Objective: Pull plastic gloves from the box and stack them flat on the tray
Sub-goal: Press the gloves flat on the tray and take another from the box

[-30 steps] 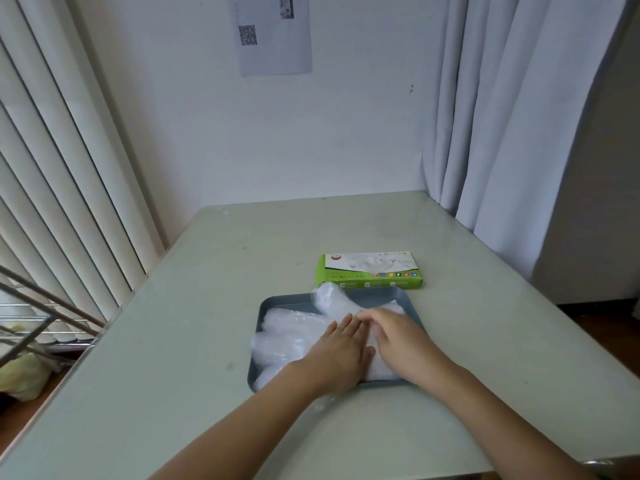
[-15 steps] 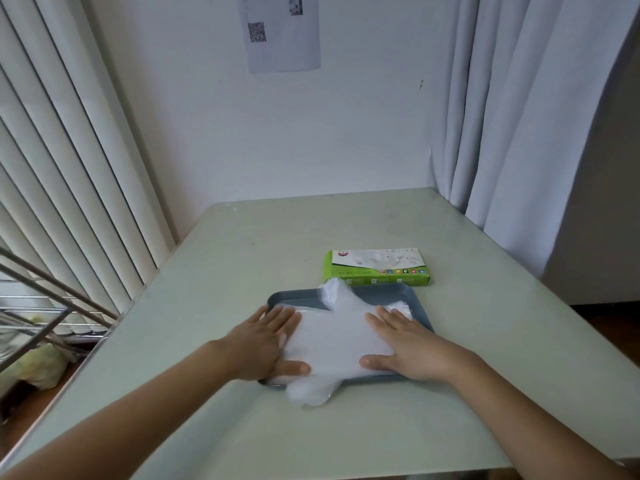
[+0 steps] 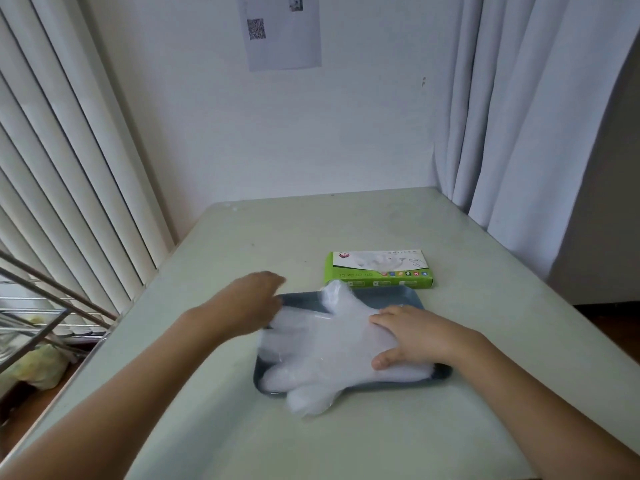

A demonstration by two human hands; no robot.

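A dark grey tray (image 3: 398,295) lies on the pale table, with a pile of clear plastic gloves (image 3: 322,348) spread flat across it. One glove finger hangs over the tray's near edge, and a thumb sticks up towards the box. My right hand (image 3: 419,336) rests flat on the right part of the pile, fingers straight. My left hand (image 3: 247,304) hovers blurred at the tray's far left corner, fingers relaxed, holding nothing. A green and white glove box (image 3: 379,270) lies just behind the tray.
The table (image 3: 346,223) stands in a corner, with vertical blinds on the left and white curtains on the right. A metal rack (image 3: 41,306) stands beyond the table's left edge. A paper sheet with a QR code (image 3: 282,29) hangs on the wall.
My left hand has lifted off the left side of the pile and moved away to the far left. My right hand still presses the gloves on the right.
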